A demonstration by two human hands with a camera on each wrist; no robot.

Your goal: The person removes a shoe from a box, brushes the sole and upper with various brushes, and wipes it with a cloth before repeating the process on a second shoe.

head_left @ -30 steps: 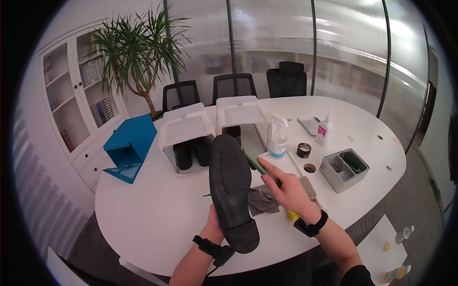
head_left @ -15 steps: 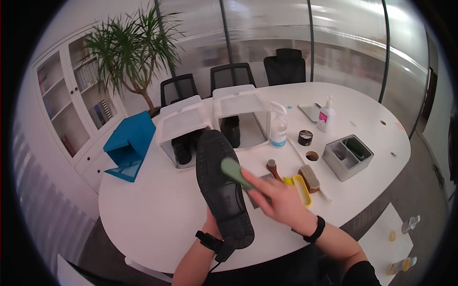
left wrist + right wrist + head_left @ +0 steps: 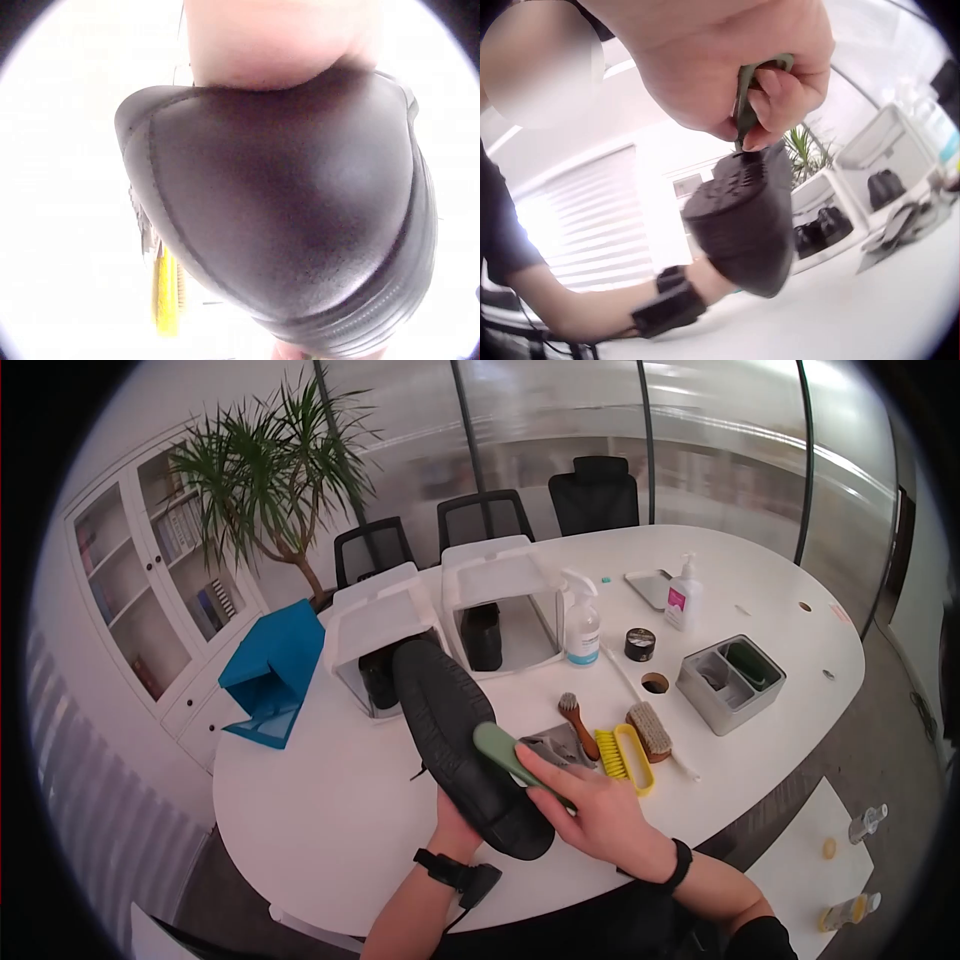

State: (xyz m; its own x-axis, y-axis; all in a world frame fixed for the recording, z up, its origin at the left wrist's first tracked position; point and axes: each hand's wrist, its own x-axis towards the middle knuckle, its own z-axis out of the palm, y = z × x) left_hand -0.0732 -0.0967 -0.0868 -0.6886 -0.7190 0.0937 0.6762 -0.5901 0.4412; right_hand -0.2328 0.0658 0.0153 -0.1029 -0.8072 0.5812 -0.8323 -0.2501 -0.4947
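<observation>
A black leather shoe (image 3: 440, 710) is held over the near side of the table, its sole turned up toward the head camera. My left hand (image 3: 455, 826) grips it from beneath near the heel, mostly hidden behind it. The left wrist view is filled by the shoe's smooth leather (image 3: 285, 195). A green-handled brush (image 3: 502, 748) is in my right hand (image 3: 603, 818), lying across the edge of the sole near the heel. In the right wrist view, the fingers curl round the green handle (image 3: 744, 109), with dark bristles right at the sole.
Two white shoe boxes (image 3: 388, 610) with black shoes inside stand behind the held shoe. To the right are a grey cloth (image 3: 548, 744), a yellow brush (image 3: 612, 753), wooden brushes (image 3: 650, 730), a spray bottle (image 3: 581, 628) and a metal box (image 3: 722, 705). A blue box (image 3: 270, 670) stands left.
The brush has moved from beside the shoe onto its sole, then toward the heel. The shoe has tilted, its toe swinging left. The grey cloth and yellow brush have come into fuller view.
</observation>
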